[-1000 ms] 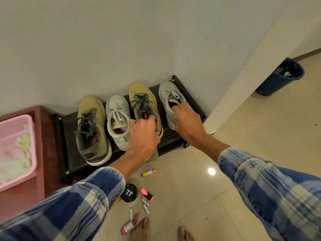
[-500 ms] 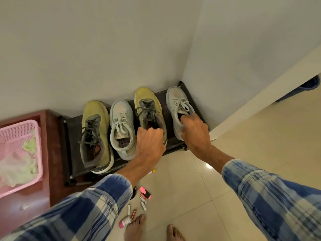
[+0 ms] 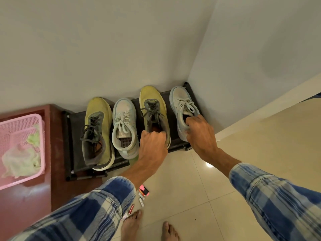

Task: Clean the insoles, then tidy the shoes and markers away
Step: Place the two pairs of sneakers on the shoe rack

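Observation:
Four shoes stand in a row on a low black rack (image 3: 73, 136) against the wall. From the left: a yellow shoe (image 3: 98, 129), a pale grey shoe (image 3: 125, 126), a second yellow shoe (image 3: 152, 110) and a second pale grey shoe (image 3: 184, 108). My left hand (image 3: 152, 146) grips the heel of the second yellow shoe. My right hand (image 3: 199, 134) holds the heel collar of the right-hand grey shoe, fingers inside its opening. Markers (image 3: 143, 190) and small tubes lie on the tiled floor behind my left arm.
A pink basket (image 3: 22, 122) with crumpled cloths sits on a reddish-brown cabinet (image 3: 34, 197) left of the rack. Walls meet in a corner just behind the rack's right end. My bare feet (image 3: 132, 225) stand on the beige tiles beside the markers.
Both hands have pushed the two right-hand shoes a little further back on the rack. The view has shifted left and tilted up, so the blue bin has left the frame.

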